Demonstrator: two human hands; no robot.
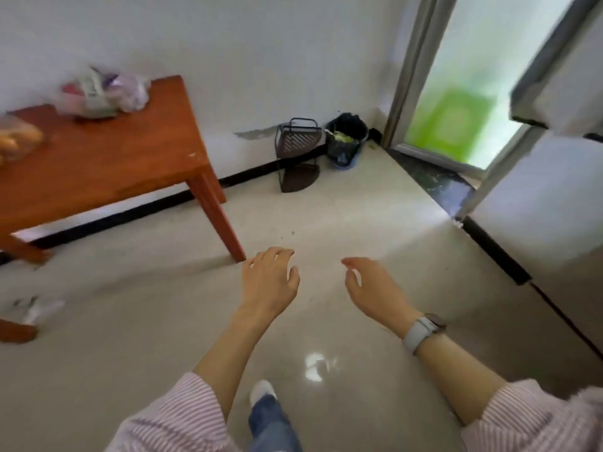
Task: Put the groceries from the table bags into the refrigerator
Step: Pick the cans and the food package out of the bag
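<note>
A clear plastic bag of groceries [104, 93] lies on the far part of the orange wooden table [107, 164] at the left. A second bag with yellowish contents [16, 138] sits at the table's left edge, partly cut off. The grey refrigerator [554, 164] stands at the right, its doors closed. My left hand [270, 282] and my right hand [372, 288] hang over the floor in the middle, fingers loosely curled, both holding nothing. A watch is on my right wrist.
A dark wire rack [297, 154] and a black bin with green scraps [346, 138] stand against the white wall. A doorway [456, 102] opens at the back right. Something white [36, 308] lies on the tiled floor under the table.
</note>
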